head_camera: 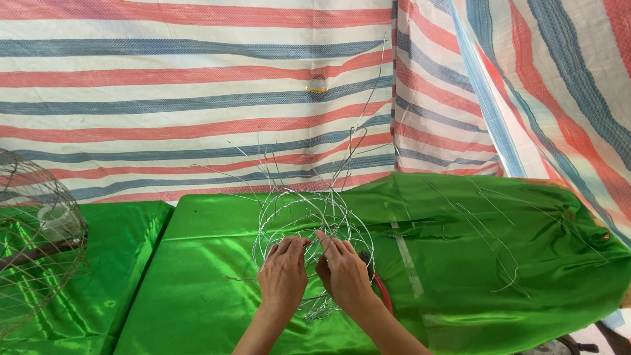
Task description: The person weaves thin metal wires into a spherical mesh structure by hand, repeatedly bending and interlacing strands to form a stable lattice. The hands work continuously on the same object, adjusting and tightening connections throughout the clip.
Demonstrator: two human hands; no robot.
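Both hands work at the near side of a round wire frame [309,227] standing on the green cloth [197,263]. The left hand [282,276] pinches its strands with curled fingers; the right hand [343,271] grips a wire beside it, loose ends splaying upward beyond the fingertips.

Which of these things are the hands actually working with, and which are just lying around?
In use:
- wire ball, a tangle of thin wire
- left hand and right hand, both gripping its strands

Lying about:
- red-handled pliers beside the right hand
- loose bent wires on the green cloth
- wire cage at the left
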